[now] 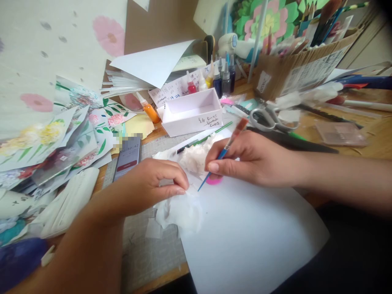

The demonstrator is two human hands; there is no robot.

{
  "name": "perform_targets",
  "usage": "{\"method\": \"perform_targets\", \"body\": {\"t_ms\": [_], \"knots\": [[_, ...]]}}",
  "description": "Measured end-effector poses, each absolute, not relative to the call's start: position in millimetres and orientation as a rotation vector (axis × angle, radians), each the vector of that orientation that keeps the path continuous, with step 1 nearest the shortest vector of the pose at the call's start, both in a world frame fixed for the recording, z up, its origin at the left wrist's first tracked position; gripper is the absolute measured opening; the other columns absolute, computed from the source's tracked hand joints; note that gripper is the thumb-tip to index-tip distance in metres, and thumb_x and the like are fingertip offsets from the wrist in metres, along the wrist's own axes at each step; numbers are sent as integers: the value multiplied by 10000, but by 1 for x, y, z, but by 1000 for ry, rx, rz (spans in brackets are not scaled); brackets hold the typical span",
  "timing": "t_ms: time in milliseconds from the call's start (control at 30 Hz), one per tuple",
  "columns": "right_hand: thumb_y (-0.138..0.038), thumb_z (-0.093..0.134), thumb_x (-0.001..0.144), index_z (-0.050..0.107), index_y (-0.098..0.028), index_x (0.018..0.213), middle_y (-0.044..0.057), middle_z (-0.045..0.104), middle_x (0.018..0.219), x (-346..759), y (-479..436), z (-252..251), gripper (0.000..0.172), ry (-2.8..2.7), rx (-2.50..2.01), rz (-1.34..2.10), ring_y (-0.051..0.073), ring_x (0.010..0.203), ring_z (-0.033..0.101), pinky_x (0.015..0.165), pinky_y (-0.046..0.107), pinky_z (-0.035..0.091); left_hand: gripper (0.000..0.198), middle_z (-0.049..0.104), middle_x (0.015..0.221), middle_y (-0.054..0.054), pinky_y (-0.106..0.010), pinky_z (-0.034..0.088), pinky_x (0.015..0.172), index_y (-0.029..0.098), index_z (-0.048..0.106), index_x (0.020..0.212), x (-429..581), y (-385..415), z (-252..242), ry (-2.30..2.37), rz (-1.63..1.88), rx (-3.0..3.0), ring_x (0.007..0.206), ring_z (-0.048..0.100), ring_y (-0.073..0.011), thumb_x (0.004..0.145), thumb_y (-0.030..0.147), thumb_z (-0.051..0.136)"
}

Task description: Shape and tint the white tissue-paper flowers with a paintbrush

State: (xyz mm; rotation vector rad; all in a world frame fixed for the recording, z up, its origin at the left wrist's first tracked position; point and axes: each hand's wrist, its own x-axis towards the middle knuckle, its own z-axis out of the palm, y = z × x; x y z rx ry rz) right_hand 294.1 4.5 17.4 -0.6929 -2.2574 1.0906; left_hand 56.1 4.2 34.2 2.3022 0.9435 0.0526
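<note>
My left hand (153, 183) is closed in a pinch on a crumpled white tissue (180, 212) that lies at the edge of a white paper sheet (251, 237). My right hand (245, 159) grips a thin paintbrush (229, 143) with a blue and red handle, tilted so its tip points down toward the tissue. A small pink object (214, 179) peeks out under the right hand's fingers. Another wad of white tissue (196, 157) sits just behind both hands.
A white open box (191, 112) stands behind the hands, with small paint bottles (220, 77) beyond it. Scissors (269, 116) lie to the right, a phone (127, 157) to the left, flower pictures (61, 139) at far left, and a cardboard box of pencils (300, 65) at the back right.
</note>
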Motion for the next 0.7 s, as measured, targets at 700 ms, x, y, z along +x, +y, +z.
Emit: {"method": "perform_targets", "body": {"t_ms": [700], "knots": [[-194,529,853,638,-102,829,24,646,740,289,2,12,145,-2325,-575,1073,93,677,575,652,207,444,208,614,792,12,-192,508,653,212,580,917,70,-4,21,1266,573,1710,764,610,-118,728,224,666]]}}
